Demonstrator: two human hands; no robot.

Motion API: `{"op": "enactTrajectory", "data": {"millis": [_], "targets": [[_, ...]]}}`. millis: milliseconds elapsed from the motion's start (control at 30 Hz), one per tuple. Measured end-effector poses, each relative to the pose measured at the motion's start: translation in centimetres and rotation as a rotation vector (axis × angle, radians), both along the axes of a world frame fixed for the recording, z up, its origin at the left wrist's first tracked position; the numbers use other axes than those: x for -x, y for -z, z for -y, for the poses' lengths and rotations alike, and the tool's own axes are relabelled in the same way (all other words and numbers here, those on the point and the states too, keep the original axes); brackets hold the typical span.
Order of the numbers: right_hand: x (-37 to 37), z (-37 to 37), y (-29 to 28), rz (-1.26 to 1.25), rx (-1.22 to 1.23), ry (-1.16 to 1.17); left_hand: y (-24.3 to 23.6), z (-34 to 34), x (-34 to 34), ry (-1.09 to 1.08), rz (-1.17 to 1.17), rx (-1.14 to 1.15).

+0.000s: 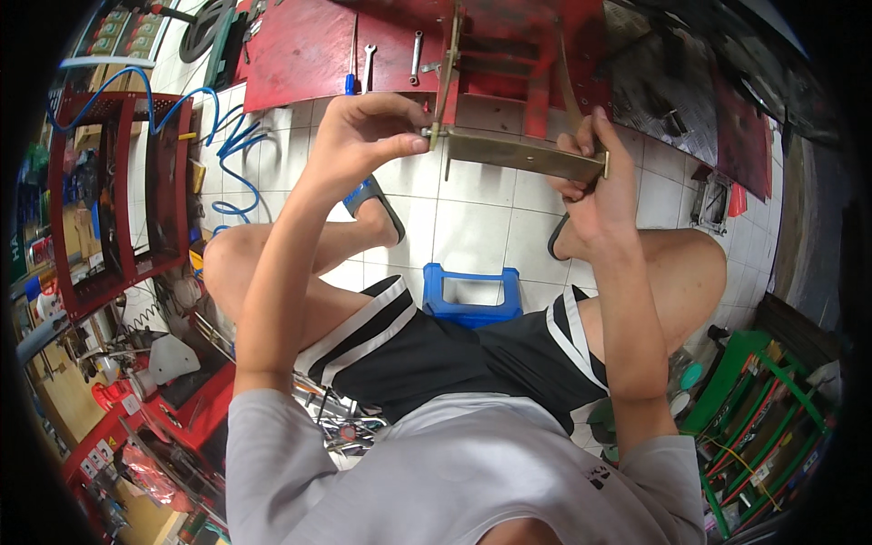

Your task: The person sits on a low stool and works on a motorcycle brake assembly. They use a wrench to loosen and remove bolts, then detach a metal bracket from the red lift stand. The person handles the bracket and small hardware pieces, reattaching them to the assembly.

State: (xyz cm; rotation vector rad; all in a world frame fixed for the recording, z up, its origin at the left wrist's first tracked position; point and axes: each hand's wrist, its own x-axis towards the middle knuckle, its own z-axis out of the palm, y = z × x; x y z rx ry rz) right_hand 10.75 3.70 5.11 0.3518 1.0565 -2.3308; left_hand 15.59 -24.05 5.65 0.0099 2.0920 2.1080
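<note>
In front of me is a long brass-coloured metal bracket (527, 158) with upturned ends, lying across the near end of a red metal frame (509, 68). My left hand (368, 136) is at the bracket's left end, thumb and forefinger closing on a small bolt (425, 133) there. Around the right end curl several fingers of my right hand (595, 173), with the forefinger pointing up along it. A blue-handled screwdriver (350, 84) and two wrenches, one a combination wrench (369, 68) and one a ring wrench (416, 59), lie on the red surface beyond.
A blue plastic step stool (472, 313) stands between my legs. The blue coiled air hose (238, 163) trails over the tiles at left, beside a red shelf rack (123, 191). At right are a checkered metal plate (663, 104) and a green rack (754, 391).
</note>
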Motion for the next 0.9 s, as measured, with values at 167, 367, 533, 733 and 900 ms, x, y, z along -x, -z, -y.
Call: {"op": "enactTrajectory", "data": {"millis": [167, 367, 533, 733, 900], "targets": [[-0.22, -0.17, 0.04, -0.001, 0.018, 0.0, -0.53, -0.42, 0.41, 0.015, -0.014, -0.007], [-0.21, -0.36, 0.61, -0.056, 0.042, -0.04, -0.67, -0.14, 0.44, 0.036, -0.133, 0.146], [-0.12, 0.23, 0.25, -0.036, 0.02, -0.031, -0.68, -0.19, 0.24, 0.037, -0.151, 0.218], [-0.17, 0.24, 0.14, -0.058, -0.033, -0.038, -0.5, -0.29, 0.16, 0.039, -0.15, 0.223], [-0.56, 0.58, 0.27, -0.062, -0.022, -0.005, -0.44, -0.68, 0.1, 0.034, -0.086, 0.108]]}}
